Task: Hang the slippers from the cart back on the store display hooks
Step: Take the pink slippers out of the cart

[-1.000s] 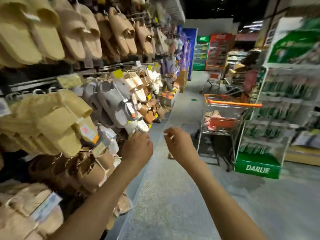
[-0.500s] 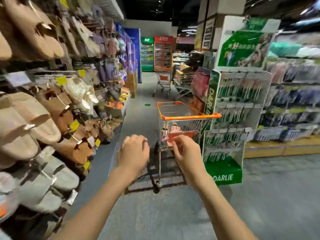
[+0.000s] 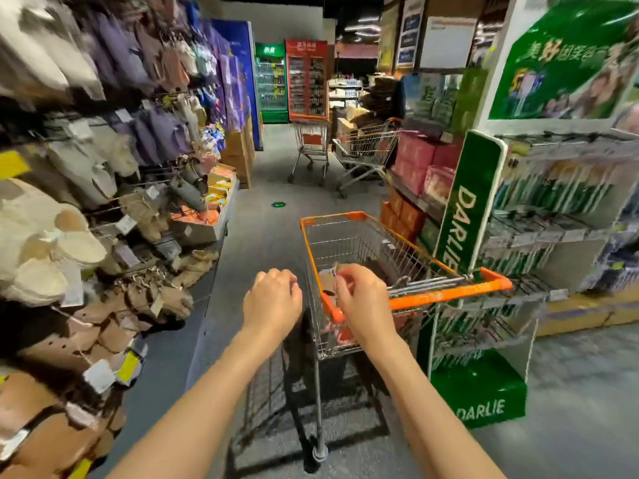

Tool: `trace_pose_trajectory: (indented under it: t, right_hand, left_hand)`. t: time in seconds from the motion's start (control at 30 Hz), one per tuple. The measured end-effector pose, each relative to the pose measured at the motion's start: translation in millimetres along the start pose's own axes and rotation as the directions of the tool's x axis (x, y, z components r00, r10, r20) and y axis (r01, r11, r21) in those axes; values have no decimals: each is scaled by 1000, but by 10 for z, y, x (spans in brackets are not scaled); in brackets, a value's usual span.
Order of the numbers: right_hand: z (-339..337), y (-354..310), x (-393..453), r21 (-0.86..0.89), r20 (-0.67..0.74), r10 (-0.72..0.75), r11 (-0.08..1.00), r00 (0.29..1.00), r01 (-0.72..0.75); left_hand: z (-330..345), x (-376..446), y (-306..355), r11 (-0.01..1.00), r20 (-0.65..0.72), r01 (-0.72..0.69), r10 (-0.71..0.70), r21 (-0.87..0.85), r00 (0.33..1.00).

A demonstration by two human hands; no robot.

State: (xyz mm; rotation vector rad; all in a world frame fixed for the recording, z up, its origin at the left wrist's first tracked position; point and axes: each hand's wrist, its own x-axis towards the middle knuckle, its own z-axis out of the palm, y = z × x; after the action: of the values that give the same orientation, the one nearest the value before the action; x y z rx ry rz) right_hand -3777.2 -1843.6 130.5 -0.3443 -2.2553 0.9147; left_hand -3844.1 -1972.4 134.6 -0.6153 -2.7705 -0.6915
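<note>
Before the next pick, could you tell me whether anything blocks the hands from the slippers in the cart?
Only the cart's orange rim and wire side: right hand is over it, left hand outside.

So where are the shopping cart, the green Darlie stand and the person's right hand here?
shopping cart (image 3: 449,295): head view, on its orange handle bar.
Darlie stand (image 3: 480,406): head view, on its green base box.
right hand (image 3: 363,299): head view, on the back of the hand.
</note>
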Motion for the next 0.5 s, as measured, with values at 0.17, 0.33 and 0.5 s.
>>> trace_pose_trajectory:
  t: [0.17, 0.33, 0.5]
  right_hand:
    - [586, 323, 1252, -29, -74, 170, 985, 983, -173]
    - [1133, 1015, 2268, -150, -143, 259, 948, 955, -280]
    - [1698, 1717, 2896, -248, -242, 405, 853, 882, -460]
  left_hand:
    - [229, 1315, -240, 999, 16, -12, 12, -31, 1000]
    - [910, 2593, -509, 989, 115, -146, 147, -17, 982]
    - [1836, 3595, -710, 960, 267, -275, 277, -44, 923]
